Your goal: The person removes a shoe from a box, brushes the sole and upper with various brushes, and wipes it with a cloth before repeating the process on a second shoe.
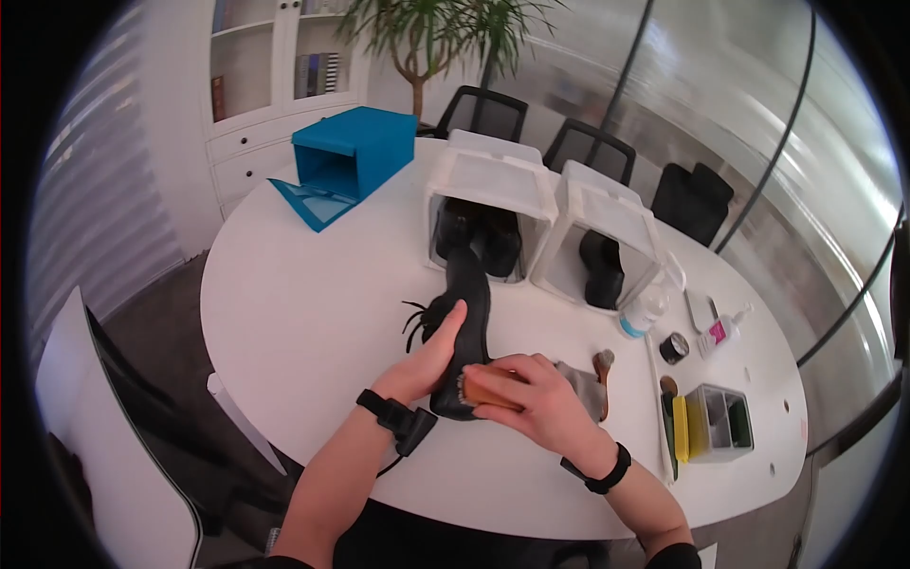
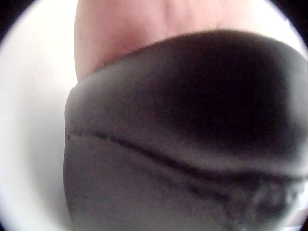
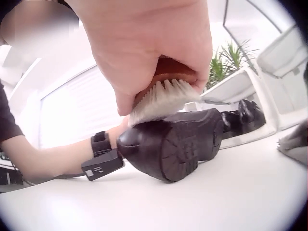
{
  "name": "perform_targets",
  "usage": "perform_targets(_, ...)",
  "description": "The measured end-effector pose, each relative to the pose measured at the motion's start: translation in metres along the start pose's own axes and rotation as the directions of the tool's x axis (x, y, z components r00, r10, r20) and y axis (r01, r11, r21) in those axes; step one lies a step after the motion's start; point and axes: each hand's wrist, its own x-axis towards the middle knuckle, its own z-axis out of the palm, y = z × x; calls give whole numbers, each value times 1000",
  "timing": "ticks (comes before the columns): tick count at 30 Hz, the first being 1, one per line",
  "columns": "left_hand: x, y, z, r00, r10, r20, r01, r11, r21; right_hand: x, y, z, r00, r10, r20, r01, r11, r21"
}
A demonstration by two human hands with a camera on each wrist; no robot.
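Observation:
A black lace-up shoe (image 1: 466, 284) lies tilted on its side on the white table, its laces hanging to the left. The left hand (image 1: 424, 365) grips it around the middle, thumb along the upper; in the left wrist view the dark leather (image 2: 144, 115) fills most of the picture below the skin. The right hand (image 1: 540, 398) pinches a wooden brush (image 1: 493, 387) at the shoe's heel end. In the right wrist view the pale bristles (image 3: 163, 101) touch the shoe's heel (image 3: 144, 144), and the ridged sole faces the camera.
Behind the shoe stand two white boxes (image 1: 493, 180) with black shoes inside. A blue box (image 1: 384, 156) is open at the back left. On the right are a grey cloth (image 1: 580, 384), another brush (image 1: 604, 375), a spray bottle (image 1: 645, 308), a tin (image 1: 674, 348) and a divided container (image 1: 722, 450).

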Motion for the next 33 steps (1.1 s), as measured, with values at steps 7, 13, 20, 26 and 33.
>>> perform_targets(7, -4, 9, -10, 991, -130, 14, 114, 909, 402, -10, -23, 25, 906, -411, 96, 420, 856, -302)
perform_targets(13, 9, -11, -29, 1000, -19, -9, 21, 958, 286, 5, 6, 2, 978, -207, 12, 205, 954, -219)
perform_targets(20, -9, 11, -14, 997, -63, -41, 66, 994, 86, 14, 2, 24, 927, -373, -30, 362, 915, -180)
perform_targets(26, -6, 18, -34, 997, -5, -76, -7, 988, -152, -23, -10, 15, 799, -596, 77, 557, 685, -469)
perform_targets(33, -20, 30, -26, 972, 223, 68, -169, 876, -452, -35, 19, -45, 913, -407, 29, 346, 735, -584)
